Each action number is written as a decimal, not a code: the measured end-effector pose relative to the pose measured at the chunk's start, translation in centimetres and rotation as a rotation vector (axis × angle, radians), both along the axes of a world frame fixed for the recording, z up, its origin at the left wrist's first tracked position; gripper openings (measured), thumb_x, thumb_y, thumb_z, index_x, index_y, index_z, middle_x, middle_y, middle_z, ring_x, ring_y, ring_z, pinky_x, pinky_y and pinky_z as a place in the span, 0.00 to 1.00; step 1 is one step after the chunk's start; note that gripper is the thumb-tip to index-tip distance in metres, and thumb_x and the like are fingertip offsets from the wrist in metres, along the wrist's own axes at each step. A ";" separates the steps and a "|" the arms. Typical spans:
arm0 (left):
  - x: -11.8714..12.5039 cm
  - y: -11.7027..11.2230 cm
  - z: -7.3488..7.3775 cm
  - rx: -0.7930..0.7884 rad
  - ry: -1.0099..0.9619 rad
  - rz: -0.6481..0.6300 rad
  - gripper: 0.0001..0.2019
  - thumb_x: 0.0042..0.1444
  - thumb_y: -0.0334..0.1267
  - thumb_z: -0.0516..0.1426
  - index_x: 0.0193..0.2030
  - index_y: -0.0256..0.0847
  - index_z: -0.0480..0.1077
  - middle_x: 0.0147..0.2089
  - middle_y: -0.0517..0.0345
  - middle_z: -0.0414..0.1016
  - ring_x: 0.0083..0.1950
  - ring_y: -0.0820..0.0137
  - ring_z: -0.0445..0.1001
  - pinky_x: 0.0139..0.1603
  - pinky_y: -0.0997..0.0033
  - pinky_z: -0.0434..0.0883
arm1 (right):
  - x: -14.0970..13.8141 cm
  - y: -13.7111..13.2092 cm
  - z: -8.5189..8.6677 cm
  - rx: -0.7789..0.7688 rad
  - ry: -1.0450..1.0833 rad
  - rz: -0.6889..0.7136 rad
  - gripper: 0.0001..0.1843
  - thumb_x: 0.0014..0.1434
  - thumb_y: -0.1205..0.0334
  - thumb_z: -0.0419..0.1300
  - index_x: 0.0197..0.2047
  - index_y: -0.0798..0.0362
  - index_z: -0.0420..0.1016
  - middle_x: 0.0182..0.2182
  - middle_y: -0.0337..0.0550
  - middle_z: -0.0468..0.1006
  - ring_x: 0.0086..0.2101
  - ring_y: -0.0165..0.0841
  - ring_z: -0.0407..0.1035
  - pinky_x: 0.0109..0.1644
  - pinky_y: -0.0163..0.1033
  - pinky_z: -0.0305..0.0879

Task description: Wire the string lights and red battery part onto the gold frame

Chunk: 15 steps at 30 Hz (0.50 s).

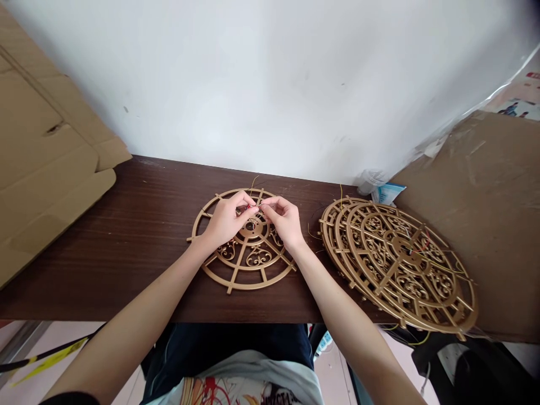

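Note:
A round gold-coloured openwork frame (258, 277) with spokes and scroll ornaments lies flat on the dark wooden table. Over its far half, my left hand (226, 218) is closed in a pinch on thin wires (252, 206), with some red showing at the fingertips. Close beside it, my right hand (286, 220) pinches a thin wire too, thumb against forefinger. The fingertips of both hands nearly meet above the frame's hub (253, 232). Where the wires join or end is too small to make out. A yellow wire (253, 181) sticks out past the frame's far rim.
Several similar gold frames (405, 281) are stacked at the right, overhanging the table's front edge, with loose wires on them. Behind them stand a clear plastic cup (369, 182) and a blue-white packet (387, 193). Cardboard (46, 140) leans at the left; a white wall (261, 84) rises behind.

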<state>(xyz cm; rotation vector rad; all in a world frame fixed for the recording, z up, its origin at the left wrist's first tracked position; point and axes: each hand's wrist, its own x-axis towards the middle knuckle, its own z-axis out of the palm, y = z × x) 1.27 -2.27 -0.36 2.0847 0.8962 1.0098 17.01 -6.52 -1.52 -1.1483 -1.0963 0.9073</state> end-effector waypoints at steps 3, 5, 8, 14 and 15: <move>0.0 0.0 0.0 0.002 0.002 -0.002 0.09 0.59 0.45 0.57 0.38 0.40 0.68 0.34 0.58 0.79 0.30 0.70 0.76 0.29 0.73 0.72 | -0.1 -0.1 0.1 -0.017 0.011 0.021 0.12 0.50 0.54 0.66 0.33 0.53 0.75 0.28 0.39 0.77 0.26 0.28 0.68 0.31 0.35 0.66; 0.0 0.0 0.0 0.006 0.006 -0.004 0.10 0.59 0.45 0.57 0.38 0.40 0.68 0.33 0.57 0.79 0.29 0.70 0.76 0.28 0.73 0.72 | -0.1 0.0 0.1 -0.012 0.012 0.044 0.12 0.50 0.54 0.66 0.34 0.53 0.76 0.27 0.39 0.77 0.25 0.28 0.67 0.30 0.35 0.66; 0.0 0.1 0.0 0.006 0.004 -0.018 0.10 0.60 0.45 0.56 0.38 0.40 0.68 0.34 0.56 0.79 0.30 0.70 0.76 0.28 0.73 0.72 | -0.1 0.0 -0.1 -0.004 -0.010 0.048 0.12 0.50 0.54 0.66 0.34 0.53 0.76 0.28 0.39 0.77 0.24 0.27 0.66 0.29 0.34 0.64; 0.0 0.0 0.1 -0.002 -0.008 -0.019 0.09 0.58 0.44 0.57 0.41 0.41 0.67 0.38 0.57 0.80 0.34 0.69 0.78 0.32 0.73 0.73 | -0.1 -0.1 0.0 -0.008 -0.023 0.034 0.12 0.50 0.53 0.66 0.34 0.53 0.76 0.27 0.38 0.77 0.24 0.27 0.66 0.29 0.35 0.64; 0.0 0.0 0.1 -0.002 -0.011 -0.014 0.09 0.58 0.43 0.58 0.41 0.41 0.67 0.39 0.56 0.80 0.35 0.69 0.79 0.32 0.72 0.73 | -0.1 -0.1 0.0 -0.007 -0.021 0.032 0.12 0.50 0.54 0.66 0.33 0.53 0.76 0.26 0.38 0.77 0.24 0.27 0.65 0.29 0.35 0.63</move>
